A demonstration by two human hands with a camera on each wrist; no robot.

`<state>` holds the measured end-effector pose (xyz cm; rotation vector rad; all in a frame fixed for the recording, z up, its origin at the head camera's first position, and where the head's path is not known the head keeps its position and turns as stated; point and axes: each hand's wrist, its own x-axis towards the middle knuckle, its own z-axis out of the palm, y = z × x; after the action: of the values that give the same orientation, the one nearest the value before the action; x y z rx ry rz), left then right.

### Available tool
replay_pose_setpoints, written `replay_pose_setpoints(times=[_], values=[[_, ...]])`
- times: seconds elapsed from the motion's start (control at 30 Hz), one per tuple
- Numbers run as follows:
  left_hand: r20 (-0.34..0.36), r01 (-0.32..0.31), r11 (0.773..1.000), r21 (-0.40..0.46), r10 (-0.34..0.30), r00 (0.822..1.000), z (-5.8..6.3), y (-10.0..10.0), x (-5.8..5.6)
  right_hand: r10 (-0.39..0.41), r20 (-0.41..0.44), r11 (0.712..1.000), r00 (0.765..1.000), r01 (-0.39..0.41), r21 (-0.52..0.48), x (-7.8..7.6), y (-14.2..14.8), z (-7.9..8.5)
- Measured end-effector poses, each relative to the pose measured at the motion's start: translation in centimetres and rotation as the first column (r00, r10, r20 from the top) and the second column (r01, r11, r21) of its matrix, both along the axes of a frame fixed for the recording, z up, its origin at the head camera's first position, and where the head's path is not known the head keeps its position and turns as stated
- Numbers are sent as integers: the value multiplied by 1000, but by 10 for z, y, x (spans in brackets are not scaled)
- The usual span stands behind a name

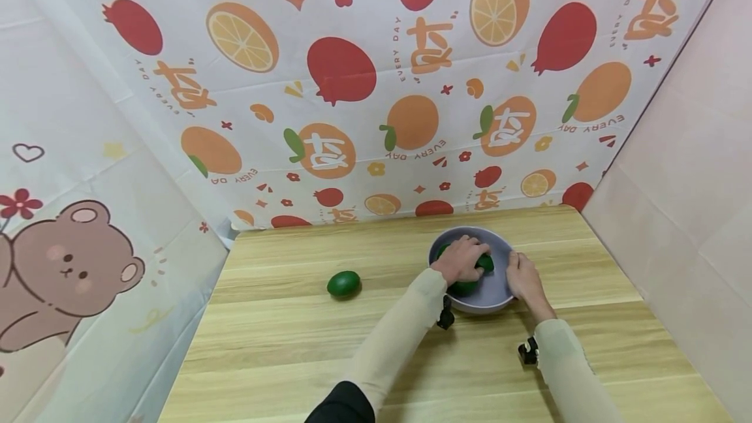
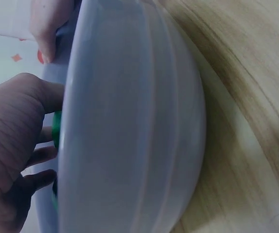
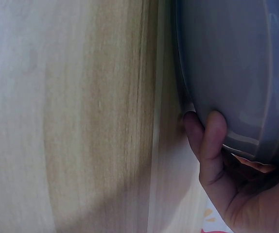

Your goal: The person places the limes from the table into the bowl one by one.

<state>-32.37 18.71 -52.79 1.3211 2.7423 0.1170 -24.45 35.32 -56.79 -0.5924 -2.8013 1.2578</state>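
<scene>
A grey-purple bowl (image 1: 498, 282) stands toward the back right of the wooden table, with several smooth green fruits (image 1: 464, 288) inside, partly hidden by a hand. My left hand (image 1: 463, 260) reaches over the near-left rim, its fingers curled over one green fruit (image 1: 485, 262). In the left wrist view, the bowl's outer wall (image 2: 125, 121) covers most of the fruit; only slivers of green show by the fingers. My right hand (image 1: 525, 279) grips the bowl's right side, and the right wrist view shows fingertips (image 3: 216, 127) against the outer wall.
One oval green fruit (image 1: 343, 284) lies on the table (image 1: 282, 331), left of the bowl. A fruit-printed cloth (image 1: 364, 142) hangs behind the table's back edge. Pale sheets flank both sides, the left one (image 1: 141, 201) printed with a bear.
</scene>
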Motion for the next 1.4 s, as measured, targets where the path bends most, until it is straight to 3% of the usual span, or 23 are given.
replay_pose_setpoints(times=[0.37,0.57,1.03,1.4], values=[[3,-9,999,50,9,1000,13,-8,-1,4,10,1000,1000,-4,-2,0,-2,2],[-34,21,995,93,-18,999,24,-18,-3,10,27,1000,1000,-9,-17,1,-4,3],[-82,53,987,149,-41,996,46,-58,-9,22,24,1000,999,-21,-12,1,-6,6],[-106,63,984,168,-46,993,48,-82,-7,32,35,999,999,-31,-20,2,-3,4]])
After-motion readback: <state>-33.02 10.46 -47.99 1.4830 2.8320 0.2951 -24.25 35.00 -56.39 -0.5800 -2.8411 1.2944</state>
